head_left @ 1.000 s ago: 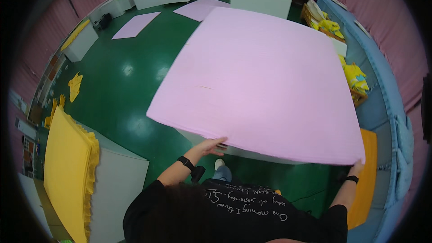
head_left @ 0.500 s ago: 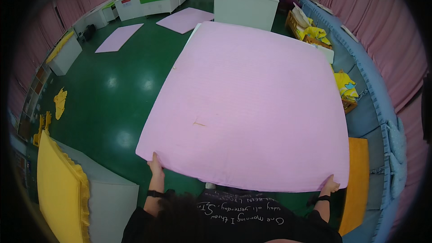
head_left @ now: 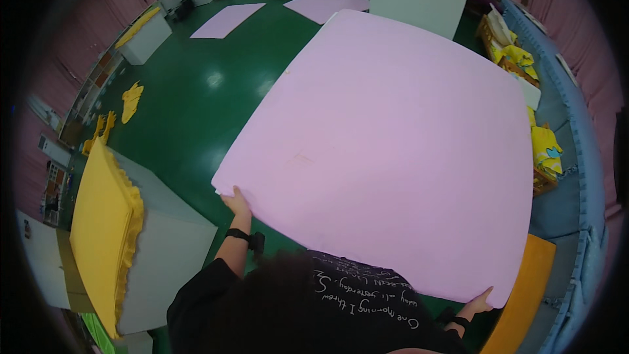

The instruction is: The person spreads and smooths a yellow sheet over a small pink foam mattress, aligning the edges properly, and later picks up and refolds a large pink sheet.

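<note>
A big pink padded mat (head_left: 393,137) stretches out in front of me, its upper side smooth apart from a faint brownish mark left of the middle. My left hand (head_left: 237,202) grips its near left corner, thumb on top and the other fingers hidden beneath. At the near right corner my right hand (head_left: 480,301) holds the edge in the same way, beside an orange-yellow panel (head_left: 524,288). Both wrists wear a dark band. The mat hides whatever lies under it.
On the left stands a grey block with a yellow frilled cover (head_left: 105,223). Two pink mats (head_left: 228,21) lie on the green floor (head_left: 190,105) farther off, near a white cabinet (head_left: 416,3). Blue padding (head_left: 580,124) and yellow cloths (head_left: 545,147) line the right side.
My view has turned, so the room sits farther right and higher in the picture. The mat's near edge now slants down to the right. Both hands keep hold of its corners.
</note>
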Demonstrator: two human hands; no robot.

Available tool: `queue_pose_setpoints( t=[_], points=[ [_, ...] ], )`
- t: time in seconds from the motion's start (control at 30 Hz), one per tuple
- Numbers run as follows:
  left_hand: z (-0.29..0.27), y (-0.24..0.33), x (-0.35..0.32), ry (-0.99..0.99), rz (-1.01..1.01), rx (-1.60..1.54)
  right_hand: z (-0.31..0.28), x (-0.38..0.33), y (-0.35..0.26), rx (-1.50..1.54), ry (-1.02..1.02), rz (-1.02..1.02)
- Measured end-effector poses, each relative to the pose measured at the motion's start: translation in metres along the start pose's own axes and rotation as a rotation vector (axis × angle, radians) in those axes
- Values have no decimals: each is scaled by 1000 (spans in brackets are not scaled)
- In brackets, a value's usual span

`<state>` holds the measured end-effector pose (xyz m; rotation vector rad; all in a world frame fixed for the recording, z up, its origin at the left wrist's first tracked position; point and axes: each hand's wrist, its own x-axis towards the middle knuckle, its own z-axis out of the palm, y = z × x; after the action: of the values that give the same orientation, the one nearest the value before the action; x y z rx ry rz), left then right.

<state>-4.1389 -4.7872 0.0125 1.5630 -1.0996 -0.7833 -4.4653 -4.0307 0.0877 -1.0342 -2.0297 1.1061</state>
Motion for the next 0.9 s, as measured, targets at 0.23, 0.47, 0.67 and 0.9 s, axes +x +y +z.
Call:
queue_pose_setpoints(
  t=[0.23, 0.47, 0.67, 0.9],
  points=[
    [-11, -8, 2, -24, -33, -131, 24, 3, -10, 8, 0, -59],
    [5, -3, 4, 16, -96, -95, 40, 62, 75, -143, 151, -61],
    [-16, -13, 23, -3, -194, -143, 44, -7, 16, -349, 103, 38],
    [-24, 13, 20, -65, -279, -53, 80, -54, 16, -270, -86, -169]
  ],
)
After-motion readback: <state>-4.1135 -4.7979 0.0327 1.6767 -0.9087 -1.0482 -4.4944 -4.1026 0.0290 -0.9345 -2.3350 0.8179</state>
